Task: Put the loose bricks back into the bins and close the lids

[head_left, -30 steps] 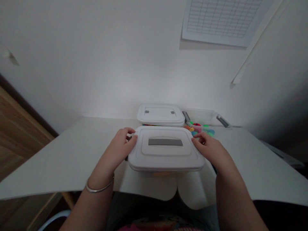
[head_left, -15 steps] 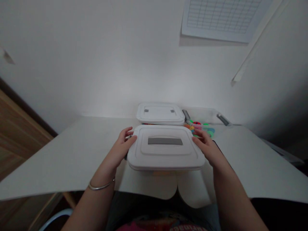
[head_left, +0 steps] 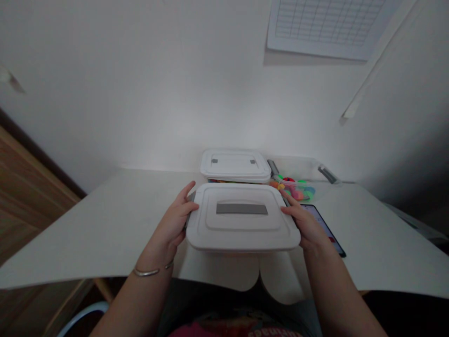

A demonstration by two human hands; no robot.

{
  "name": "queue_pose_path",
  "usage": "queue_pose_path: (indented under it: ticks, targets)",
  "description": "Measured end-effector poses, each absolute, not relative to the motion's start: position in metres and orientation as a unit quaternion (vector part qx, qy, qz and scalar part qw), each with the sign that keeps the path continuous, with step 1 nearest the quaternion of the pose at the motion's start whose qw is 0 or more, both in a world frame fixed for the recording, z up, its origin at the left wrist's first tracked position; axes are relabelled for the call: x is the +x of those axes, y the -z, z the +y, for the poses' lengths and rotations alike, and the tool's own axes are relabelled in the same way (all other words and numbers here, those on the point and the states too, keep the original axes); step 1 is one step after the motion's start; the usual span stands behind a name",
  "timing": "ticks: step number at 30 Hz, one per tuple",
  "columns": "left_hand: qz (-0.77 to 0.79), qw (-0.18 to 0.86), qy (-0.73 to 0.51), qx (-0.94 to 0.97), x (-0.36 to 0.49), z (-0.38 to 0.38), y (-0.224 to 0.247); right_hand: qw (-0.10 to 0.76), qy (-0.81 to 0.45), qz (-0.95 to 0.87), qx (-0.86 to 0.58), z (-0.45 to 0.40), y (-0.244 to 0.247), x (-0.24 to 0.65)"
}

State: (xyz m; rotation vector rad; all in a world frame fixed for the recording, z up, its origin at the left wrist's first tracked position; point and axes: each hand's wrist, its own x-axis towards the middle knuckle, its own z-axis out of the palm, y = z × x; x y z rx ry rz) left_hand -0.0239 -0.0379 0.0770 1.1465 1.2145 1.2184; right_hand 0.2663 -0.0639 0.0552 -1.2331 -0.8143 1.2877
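1. The left grip [head_left: 171,219] was clamped on the left side of a white plastic storage box [head_left: 242,234], its fingers curled around the edge beside a grey side clip [head_left: 191,201].
2. The right grip [head_left: 304,225] was clamped on the box's right side, its fingers pressed against the rim of the lid.
3. The box sat mid-way along the near edge of the table [head_left: 105,229], lid on, with a grey strip [head_left: 242,208] across its top.
4. A second white lidded box [head_left: 235,164] stood just behind it, at the table's far edge.
5. To the right of that, a clear plastic tub [head_left: 298,175] held colourful pieces [head_left: 293,189].
6. A dark-framed smartphone [head_left: 324,227] lay just beside the right grip, partly hidden by it.
7. A metal bangle [head_left: 150,272] circled the left wrist, and a gridded chart [head_left: 326,23] hung on the wall above the table.
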Motion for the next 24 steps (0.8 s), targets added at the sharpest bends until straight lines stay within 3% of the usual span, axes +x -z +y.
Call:
queue_pose_path:
  ticks: [3, 11, 24]
  targets:
    - [0.482, 0.57, -0.522, 0.412, -0.019, -0.037, -0.084, 0.558, -0.528, -0.347, -0.538, -0.062, -0.061, 0.267]
    - [0.493, 0.559, -0.519, 0.418, -0.017, -0.035, -0.081, 0.55, -0.574, -0.327, -0.511, -0.064, -0.065, 0.264]
    - [0.556, 0.394, -0.417, 0.602, -0.026, -0.026, -0.072, 0.495, -0.474, -0.422, -0.593, -0.055, -0.054, 0.274]
